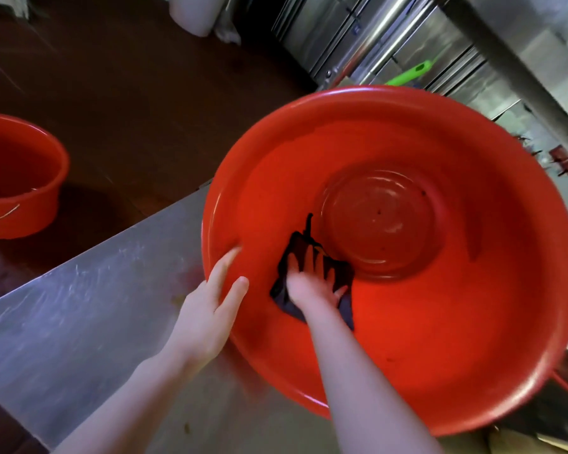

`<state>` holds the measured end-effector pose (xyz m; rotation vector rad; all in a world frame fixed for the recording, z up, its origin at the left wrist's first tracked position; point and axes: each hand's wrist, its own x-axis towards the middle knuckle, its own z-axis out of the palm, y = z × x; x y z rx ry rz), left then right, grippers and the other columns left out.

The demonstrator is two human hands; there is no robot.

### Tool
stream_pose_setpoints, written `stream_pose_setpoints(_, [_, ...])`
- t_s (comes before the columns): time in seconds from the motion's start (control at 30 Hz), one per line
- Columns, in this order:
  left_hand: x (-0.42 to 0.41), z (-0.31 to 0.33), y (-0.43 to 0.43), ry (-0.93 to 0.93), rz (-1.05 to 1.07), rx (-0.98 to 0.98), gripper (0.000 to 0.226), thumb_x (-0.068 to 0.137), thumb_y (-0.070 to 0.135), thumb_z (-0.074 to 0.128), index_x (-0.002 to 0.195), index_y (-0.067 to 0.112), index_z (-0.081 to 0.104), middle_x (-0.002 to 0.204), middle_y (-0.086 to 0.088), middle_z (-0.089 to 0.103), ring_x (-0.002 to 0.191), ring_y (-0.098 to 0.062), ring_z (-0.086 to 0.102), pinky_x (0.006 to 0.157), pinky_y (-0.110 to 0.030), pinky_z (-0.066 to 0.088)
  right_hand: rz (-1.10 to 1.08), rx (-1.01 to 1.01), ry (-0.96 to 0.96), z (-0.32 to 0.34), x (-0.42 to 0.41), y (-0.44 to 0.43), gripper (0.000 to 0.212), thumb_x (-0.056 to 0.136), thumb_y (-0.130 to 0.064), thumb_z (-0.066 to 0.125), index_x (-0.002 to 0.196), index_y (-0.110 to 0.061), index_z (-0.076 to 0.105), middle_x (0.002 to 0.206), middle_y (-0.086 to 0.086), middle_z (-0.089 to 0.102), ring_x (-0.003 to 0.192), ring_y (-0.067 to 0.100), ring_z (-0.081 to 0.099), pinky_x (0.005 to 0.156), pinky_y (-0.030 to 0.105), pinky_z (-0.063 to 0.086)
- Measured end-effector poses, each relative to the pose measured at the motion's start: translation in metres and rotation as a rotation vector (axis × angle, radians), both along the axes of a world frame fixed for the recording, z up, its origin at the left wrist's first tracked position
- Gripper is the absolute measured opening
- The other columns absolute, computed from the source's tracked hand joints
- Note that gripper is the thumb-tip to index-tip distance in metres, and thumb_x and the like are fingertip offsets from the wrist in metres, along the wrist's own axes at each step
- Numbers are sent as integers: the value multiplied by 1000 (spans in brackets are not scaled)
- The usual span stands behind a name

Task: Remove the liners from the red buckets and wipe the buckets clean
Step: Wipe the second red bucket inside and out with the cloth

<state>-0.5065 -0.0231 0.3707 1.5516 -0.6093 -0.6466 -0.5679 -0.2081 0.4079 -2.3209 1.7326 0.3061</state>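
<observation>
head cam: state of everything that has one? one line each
Big bucket: tilted toward the camera on the table, no liner, dark specks on its bottom.
Cloth: crumpled, pressed against the big bucket's inner wall.
Right hand: open, fingers spread on the cloth.
Left hand: open, resting on the big bucket's rim.
Small bucket: upright on the floor, no liner seen.

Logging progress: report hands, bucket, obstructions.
Left hand on bucket rim. Right hand presses cloth on inner wall. Bucket unlined; nothing blocking.
</observation>
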Motion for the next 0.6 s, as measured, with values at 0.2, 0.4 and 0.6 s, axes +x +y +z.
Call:
stream_pose_setpoints(0.2, [-10, 4, 11, 81, -1, -19, 40, 92, 67, 32, 130, 74, 20, 132, 38, 36, 121, -8, 48, 103, -31, 37, 67, 20, -41, 5, 14, 25, 66, 99, -58, 22, 154, -35, -5, 163, -12, -5, 150, 24, -1, 115, 60, -4])
stream_pose_setpoints(0.4, [-5, 10, 14, 171, 21, -25, 44, 89, 65, 33, 132, 70, 27, 136, 29, 41, 121, 4, 42, 97, -18, 33, 418, -110, -130, -2, 6, 104, 66, 96, -62, 18, 149, -44, -17, 160, -19, -14, 150, 15, -7, 116, 57, -1])
stream_pose_setpoints(0.6, [-8, 15, 19, 223, 16, -37, 52, 83, 71, 32, 134, 70, 25, 137, 26, 46, 115, -39, 58, 98, -51, 48, 31, -3, -116, -1, 42, 21, 65, 97, -63, 19, 153, -39, -3, 163, -13, -3, 151, 22, 2, 115, 59, -3])
